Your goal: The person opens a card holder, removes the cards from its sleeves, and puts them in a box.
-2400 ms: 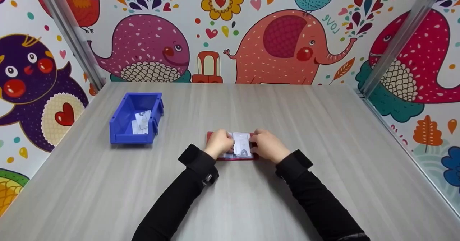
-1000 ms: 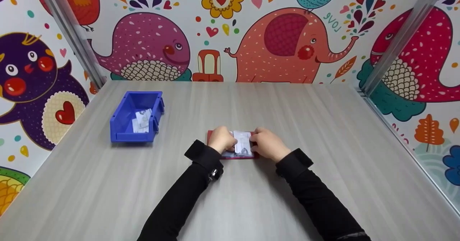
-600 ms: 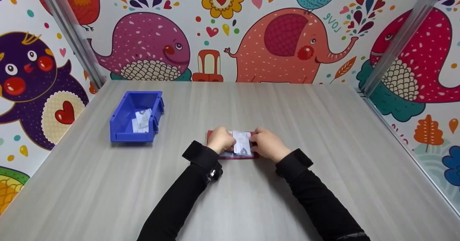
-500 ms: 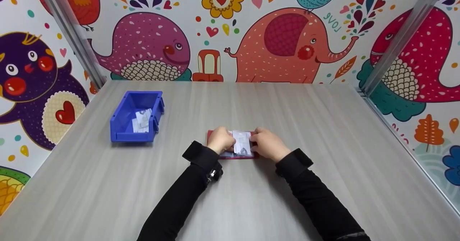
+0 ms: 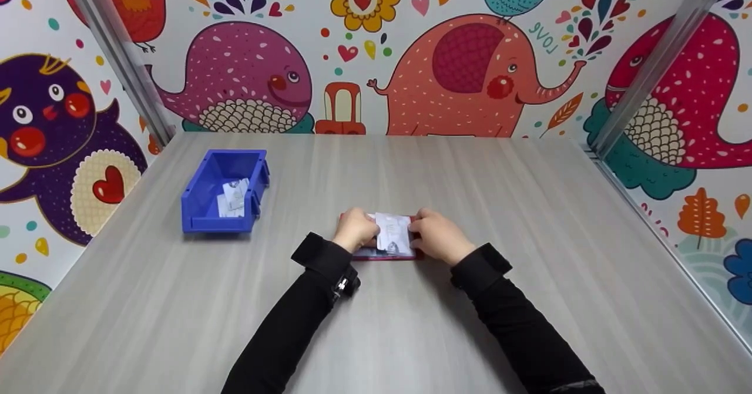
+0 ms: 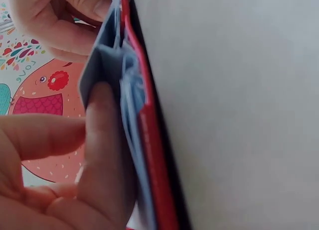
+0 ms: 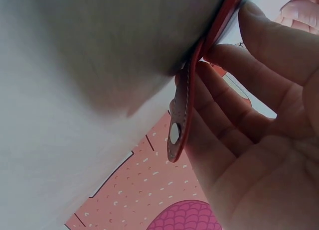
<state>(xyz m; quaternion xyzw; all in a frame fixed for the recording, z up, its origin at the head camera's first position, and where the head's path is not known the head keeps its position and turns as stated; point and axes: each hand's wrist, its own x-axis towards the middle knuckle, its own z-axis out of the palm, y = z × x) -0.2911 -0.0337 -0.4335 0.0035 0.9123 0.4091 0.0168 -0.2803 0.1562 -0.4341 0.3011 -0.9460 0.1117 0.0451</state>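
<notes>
A red card holder [image 5: 388,258] lies open on the table between the hands, with clear sleeve pages inside. My left hand [image 5: 355,228] pinches the left edge of a white card [image 5: 392,233] with grey print, over the sleeves. In the left wrist view, its fingers hold a pale panel [image 6: 92,75] that stands away from the other sleeves; whether this is the card or its sleeve I cannot tell. My right hand [image 5: 439,235] grips the holder's right side. The right wrist view shows the holder's snap strap [image 7: 182,115] sticking out beside that hand's fingers.
A blue plastic bin [image 5: 216,225] stands at the left of the table [image 5: 517,194]. Several white cards [image 5: 235,197] lie in it. Patterned wall panels [image 5: 352,47] rise behind and on both sides of the table.
My left hand has moved a little to the left, and the white card's left edge has shifted left with it. My right hand stays in place on the holder.
</notes>
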